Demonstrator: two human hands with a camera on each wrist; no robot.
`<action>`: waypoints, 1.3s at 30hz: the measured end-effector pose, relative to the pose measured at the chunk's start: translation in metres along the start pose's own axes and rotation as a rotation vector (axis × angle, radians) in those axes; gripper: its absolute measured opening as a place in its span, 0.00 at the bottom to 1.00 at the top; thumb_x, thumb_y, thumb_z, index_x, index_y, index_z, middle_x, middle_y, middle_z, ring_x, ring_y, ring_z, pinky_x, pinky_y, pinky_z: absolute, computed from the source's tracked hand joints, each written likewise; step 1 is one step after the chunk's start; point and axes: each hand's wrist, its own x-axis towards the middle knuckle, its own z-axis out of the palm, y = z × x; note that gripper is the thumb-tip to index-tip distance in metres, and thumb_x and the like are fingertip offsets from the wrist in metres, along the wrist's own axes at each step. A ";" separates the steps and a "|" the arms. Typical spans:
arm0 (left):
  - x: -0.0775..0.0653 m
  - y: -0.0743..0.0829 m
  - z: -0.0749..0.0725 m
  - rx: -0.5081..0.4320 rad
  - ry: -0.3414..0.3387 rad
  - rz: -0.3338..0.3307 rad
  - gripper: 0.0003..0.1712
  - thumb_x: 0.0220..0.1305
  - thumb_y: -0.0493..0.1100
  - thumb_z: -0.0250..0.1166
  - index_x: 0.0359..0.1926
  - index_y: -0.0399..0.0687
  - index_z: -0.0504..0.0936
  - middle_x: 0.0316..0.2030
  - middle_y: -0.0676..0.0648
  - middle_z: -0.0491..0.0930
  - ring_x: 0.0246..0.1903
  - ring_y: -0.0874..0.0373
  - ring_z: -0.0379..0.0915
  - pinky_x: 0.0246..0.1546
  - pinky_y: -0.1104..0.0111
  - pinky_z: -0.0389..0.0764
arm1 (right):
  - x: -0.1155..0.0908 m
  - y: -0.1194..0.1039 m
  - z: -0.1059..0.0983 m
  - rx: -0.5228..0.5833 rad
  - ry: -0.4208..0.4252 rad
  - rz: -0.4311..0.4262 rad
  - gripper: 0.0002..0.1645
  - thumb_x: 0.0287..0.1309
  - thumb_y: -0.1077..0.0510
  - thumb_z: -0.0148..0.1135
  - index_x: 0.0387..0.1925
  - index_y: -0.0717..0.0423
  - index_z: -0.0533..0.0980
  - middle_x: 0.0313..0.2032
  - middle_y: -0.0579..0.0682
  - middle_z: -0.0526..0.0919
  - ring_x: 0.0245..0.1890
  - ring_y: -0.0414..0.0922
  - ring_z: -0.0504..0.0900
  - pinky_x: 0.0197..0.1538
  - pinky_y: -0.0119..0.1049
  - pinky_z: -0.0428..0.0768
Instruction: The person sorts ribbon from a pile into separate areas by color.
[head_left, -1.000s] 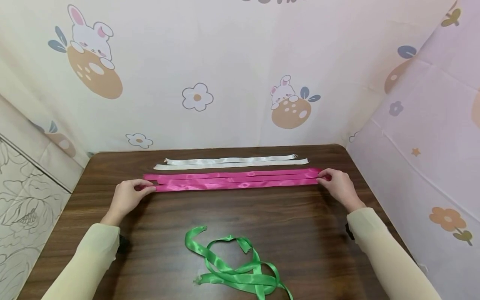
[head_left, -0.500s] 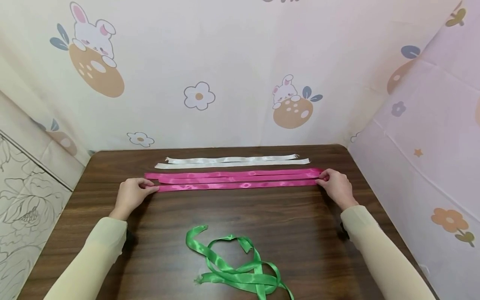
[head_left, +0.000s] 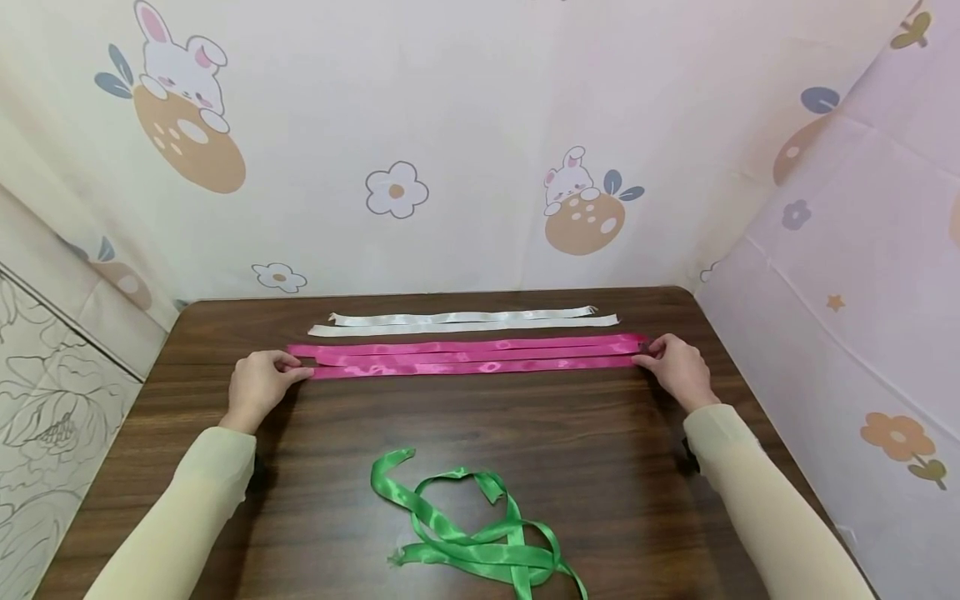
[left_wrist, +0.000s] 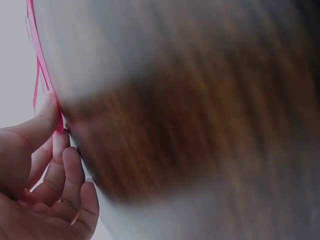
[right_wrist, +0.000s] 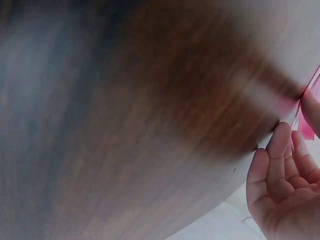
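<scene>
Head view: a left hand (head_left: 258, 385) pinches the left end of the nearest pink ribbon (head_left: 450, 368) between thumb and fingertips, and a right hand (head_left: 681, 372) pinches its right end, thumb and finger together. That ribbon runs straight and flat across the far half of a brown wooden table (head_left: 337, 425). Just beyond it lie 2 more pink ribbons (head_left: 420, 348), nearly parallel, their left ends staggered. Farther back, 2 shorter white ribbons (head_left: 465, 318) lie side by side near the table's back edge. Nearer the person, a loose tangle of green ribbon (head_left: 431, 515) loops over itself, well apart from the hands. Each arm wears a pale yellow sleeve (head_left: 180, 508). Behind the table hangs a pale cloth (head_left: 480, 108) printed with rabbits and flowers. Both wrist views show the tabletop blurred.
</scene>
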 end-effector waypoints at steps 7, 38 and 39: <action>0.001 0.000 0.001 0.007 0.006 -0.018 0.22 0.58 0.52 0.78 0.40 0.37 0.90 0.29 0.40 0.88 0.31 0.45 0.79 0.29 0.62 0.73 | 0.000 0.000 -0.002 -0.003 -0.013 -0.004 0.30 0.64 0.42 0.70 0.48 0.65 0.77 0.36 0.61 0.84 0.38 0.58 0.82 0.39 0.52 0.77; -0.015 0.018 -0.023 -0.026 0.098 0.073 0.20 0.55 0.49 0.80 0.40 0.36 0.89 0.30 0.37 0.88 0.29 0.47 0.80 0.30 0.66 0.71 | -0.024 -0.008 -0.029 -0.060 0.122 -0.079 0.30 0.65 0.40 0.68 0.48 0.63 0.76 0.35 0.60 0.81 0.33 0.55 0.79 0.31 0.47 0.75; -0.016 0.020 -0.023 -0.030 0.099 0.082 0.20 0.55 0.48 0.80 0.40 0.36 0.89 0.30 0.37 0.88 0.29 0.47 0.80 0.30 0.66 0.71 | -0.026 -0.010 -0.030 -0.060 0.130 -0.091 0.29 0.65 0.41 0.68 0.47 0.64 0.77 0.35 0.60 0.80 0.33 0.55 0.78 0.31 0.47 0.75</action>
